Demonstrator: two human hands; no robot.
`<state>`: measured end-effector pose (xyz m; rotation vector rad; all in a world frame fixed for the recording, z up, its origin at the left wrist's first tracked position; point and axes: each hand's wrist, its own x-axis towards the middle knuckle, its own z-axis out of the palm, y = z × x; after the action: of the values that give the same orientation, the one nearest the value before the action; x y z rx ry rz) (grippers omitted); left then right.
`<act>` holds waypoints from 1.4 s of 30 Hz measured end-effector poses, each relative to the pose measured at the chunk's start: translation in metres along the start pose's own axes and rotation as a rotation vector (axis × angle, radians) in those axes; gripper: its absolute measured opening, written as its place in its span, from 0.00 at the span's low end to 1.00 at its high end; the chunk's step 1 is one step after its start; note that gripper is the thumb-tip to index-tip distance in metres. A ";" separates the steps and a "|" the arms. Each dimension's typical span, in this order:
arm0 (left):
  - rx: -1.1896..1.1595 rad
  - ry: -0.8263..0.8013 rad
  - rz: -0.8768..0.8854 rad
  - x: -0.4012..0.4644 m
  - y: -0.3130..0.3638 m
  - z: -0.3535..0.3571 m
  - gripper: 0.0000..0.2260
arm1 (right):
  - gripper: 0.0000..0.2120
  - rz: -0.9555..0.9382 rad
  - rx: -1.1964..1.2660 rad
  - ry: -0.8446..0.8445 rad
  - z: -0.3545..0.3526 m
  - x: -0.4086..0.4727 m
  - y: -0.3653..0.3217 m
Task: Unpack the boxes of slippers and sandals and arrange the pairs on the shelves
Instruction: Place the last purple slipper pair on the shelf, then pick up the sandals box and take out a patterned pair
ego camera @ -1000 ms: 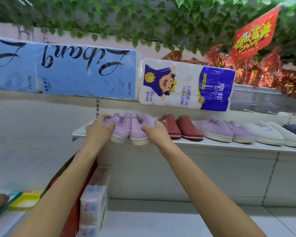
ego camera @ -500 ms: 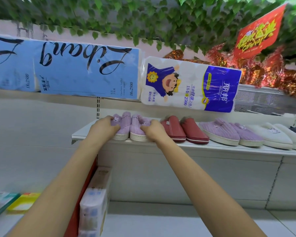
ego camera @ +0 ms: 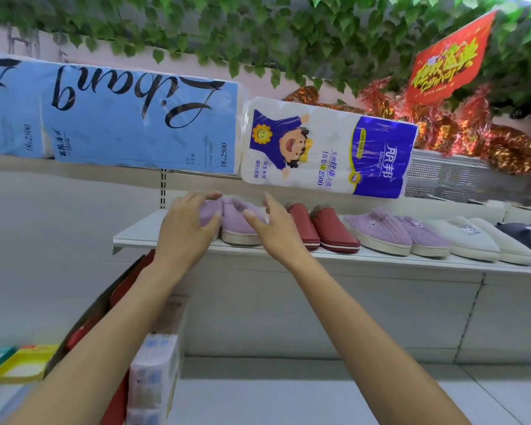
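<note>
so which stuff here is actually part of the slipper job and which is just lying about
Job: purple slippers between both hands, red pair, striped purple pair, white pair, shelf.

Lying about: tissue packs, ivy, red sign, yellow box.

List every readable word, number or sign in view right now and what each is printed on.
"Libang", upside down, in large script: blue tissue pack on the upper shelf.
"18 2500", sideways: same blue pack; its smaller print is too small to read.
"18" and "2500", sideways: white and purple toilet roll pack; its Chinese characters I cannot read reliably.
"Carnival": red hanging sign; the yellow characters above are unclear.
Slipper motifs: too small.
</note>
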<state>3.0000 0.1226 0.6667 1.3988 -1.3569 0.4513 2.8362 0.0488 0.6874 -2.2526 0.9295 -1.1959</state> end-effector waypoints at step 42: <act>-0.987 -1.009 0.244 -0.405 0.528 0.352 0.13 | 0.17 0.466 -0.319 0.318 -0.486 -0.586 0.308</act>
<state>2.2866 0.1361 0.4263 0.5683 -2.1161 -0.8310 2.0799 0.2358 0.4287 -1.9231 1.7634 -1.2682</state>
